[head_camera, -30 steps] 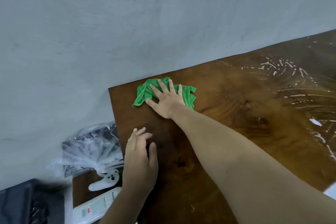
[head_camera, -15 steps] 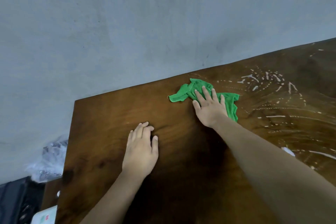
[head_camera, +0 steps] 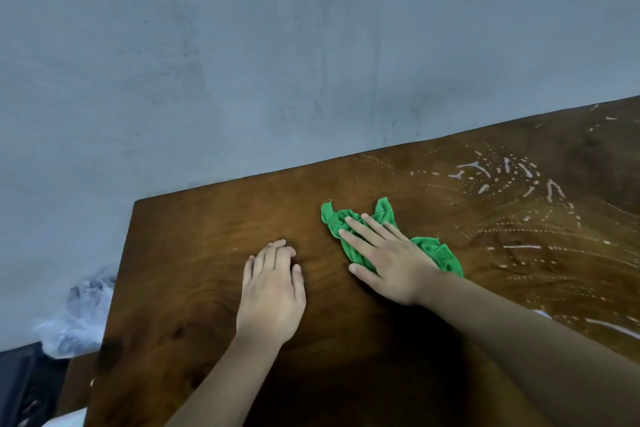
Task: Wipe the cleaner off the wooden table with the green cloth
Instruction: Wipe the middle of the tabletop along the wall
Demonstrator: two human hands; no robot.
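- I see the right hand (head_camera: 388, 263) lying palm down on the green cloth (head_camera: 434, 251). Its fingers (head_camera: 360, 236) are straight and slightly spread, and the thumb is out to the side with its tip on the wood. It presses flat and does not pinch.
- The cloth is crumpled under that hand. One bunch pokes out past the fingertips, and another shows on the little-finger side near the wrist.
- The left hand (head_camera: 272, 291) lies flat on the bare wooden table (head_camera: 194, 253), just beside the right thumb. It does not touch the cloth. Its fingers are straight and pressed together, with the thumb close alongside.
- The cleaner (head_camera: 478, 166) shows as white streaks and dotted lines. They lie beyond the right hand's fingertips and off its little-finger side, and run to the edge of the view. The nearest marks sit close to the cloth. I cannot tell whether any lie beneath it.
- The wood around the left hand and between the two hands shows as dark brown grain.
- Past both sets of fingertips, the table's far edge meets a grey wall (head_camera: 277, 62).
- Off the table, beyond the left hand's little-finger side, there is a crumpled clear plastic bag (head_camera: 79, 319). Below it is a dark object (head_camera: 20, 385), too cut off for me to name.
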